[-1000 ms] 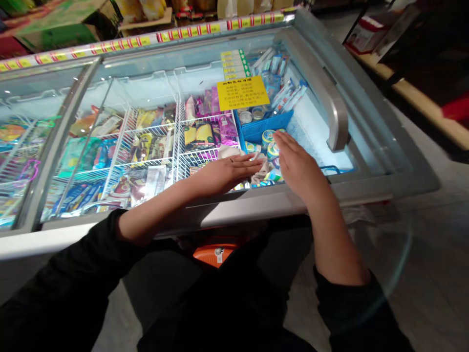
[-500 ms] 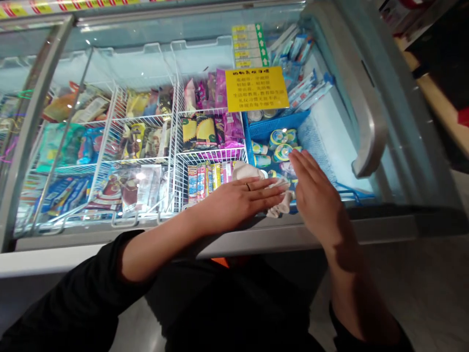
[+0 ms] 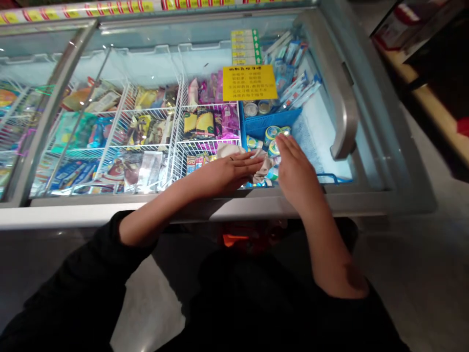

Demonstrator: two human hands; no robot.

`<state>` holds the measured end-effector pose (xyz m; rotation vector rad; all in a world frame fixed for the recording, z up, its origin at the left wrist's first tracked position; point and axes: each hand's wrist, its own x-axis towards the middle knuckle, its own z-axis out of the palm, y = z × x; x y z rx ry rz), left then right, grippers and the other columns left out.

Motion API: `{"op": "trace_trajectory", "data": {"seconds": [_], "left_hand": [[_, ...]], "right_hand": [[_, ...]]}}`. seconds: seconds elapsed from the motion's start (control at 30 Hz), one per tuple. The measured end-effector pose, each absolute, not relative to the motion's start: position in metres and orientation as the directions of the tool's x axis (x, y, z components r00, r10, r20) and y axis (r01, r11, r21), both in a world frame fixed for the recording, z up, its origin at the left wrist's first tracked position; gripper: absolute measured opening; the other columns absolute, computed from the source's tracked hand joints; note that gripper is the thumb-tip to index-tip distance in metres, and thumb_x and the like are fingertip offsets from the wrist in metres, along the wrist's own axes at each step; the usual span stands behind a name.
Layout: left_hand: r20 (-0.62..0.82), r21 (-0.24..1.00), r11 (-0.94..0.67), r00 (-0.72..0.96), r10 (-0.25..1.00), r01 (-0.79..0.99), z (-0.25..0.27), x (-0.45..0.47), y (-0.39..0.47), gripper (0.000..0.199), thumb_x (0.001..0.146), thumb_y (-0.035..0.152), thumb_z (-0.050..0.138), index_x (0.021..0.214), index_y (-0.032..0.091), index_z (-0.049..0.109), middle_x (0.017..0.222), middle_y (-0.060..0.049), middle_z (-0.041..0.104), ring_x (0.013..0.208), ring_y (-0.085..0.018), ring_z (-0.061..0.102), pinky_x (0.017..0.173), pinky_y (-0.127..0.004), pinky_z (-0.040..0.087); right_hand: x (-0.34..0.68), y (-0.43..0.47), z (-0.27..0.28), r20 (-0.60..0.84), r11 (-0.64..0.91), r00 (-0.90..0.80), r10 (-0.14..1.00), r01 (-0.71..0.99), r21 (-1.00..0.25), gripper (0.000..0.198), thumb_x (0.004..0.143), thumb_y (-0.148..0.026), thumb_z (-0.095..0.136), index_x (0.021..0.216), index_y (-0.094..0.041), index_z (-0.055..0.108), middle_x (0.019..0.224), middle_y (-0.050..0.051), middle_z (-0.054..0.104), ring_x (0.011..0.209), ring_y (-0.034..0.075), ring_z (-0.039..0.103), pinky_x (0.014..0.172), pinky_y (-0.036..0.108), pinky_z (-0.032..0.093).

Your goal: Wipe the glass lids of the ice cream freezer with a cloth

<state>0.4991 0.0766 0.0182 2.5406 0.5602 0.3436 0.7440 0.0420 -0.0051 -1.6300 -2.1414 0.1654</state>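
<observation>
My left hand lies flat with fingers stretched out on a crumpled pale cloth, pressing it against the glass lid of a chest freezer. A ring shows on one finger. The cloth sticks out past the fingertips and behind the knuckles. To its right my right hand rests with straight fingers on the glass, palm down, with nothing visible in it. Under the glass near both hands are small round tubs in a blue basket and colourful narrow packets, partly covered by my left hand.
A yellow sign is on the glass beyond my hands. White wire baskets with packaged goods lie below the lid. A curved grey handle stands at the right. The front rail runs close to my body.
My view has shifted, so the freezer sits higher in it. Relative to the freezer, my left hand and the cloth have slid slightly left over the packets. My right hand stays close beside.
</observation>
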Motion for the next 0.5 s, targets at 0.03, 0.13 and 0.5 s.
{"op": "trace_trajectory", "data": {"seconds": [0.03, 0.13, 0.5], "left_hand": [[0.108, 0.536, -0.781, 0.892, 0.438, 0.319, 0.019, 0.503, 0.073, 0.052, 0.111, 0.024, 0.048, 0.163, 0.027, 0.044, 0.17, -0.003, 0.043, 0.163, -0.022, 0.028, 0.134, -0.046, 0.029], [0.058, 0.541, -0.767, 0.895, 0.442, 0.344, 0.018, 0.524, 0.068, 0.053, 0.111, 0.03, 0.053, 0.163, 0.027, 0.045, 0.17, -0.004, 0.043, 0.165, -0.024, 0.023, 0.135, -0.046, 0.026], [-0.068, 0.639, -0.632, 0.851, 0.521, 0.438, 0.031, 0.502, 0.063, 0.05, 0.11, 0.025, 0.048, 0.158, 0.038, 0.052, 0.171, 0.005, 0.039, 0.164, -0.022, 0.023, 0.135, -0.048, 0.024]], "right_hand": [[0.744, 0.044, -0.007, 0.27, 0.302, -0.211, 0.939, 0.883, -0.359, 0.077, 0.095, -0.005, 0.037, 0.17, -0.022, 0.033, 0.17, 0.008, 0.045, 0.16, 0.03, 0.036, 0.131, 0.057, 0.035], [0.745, 0.05, -0.009, 0.271, 0.305, -0.21, 0.939, 0.872, -0.382, 0.078, 0.095, -0.006, 0.038, 0.171, -0.022, 0.031, 0.171, 0.007, 0.043, 0.161, 0.03, 0.034, 0.132, 0.056, 0.034], [0.816, 0.082, -0.006, 0.228, 0.395, -0.328, 0.917, 0.833, -0.387, 0.071, 0.099, -0.013, 0.038, 0.17, -0.02, 0.034, 0.173, 0.006, 0.04, 0.162, 0.03, 0.03, 0.135, 0.059, 0.025]]}}
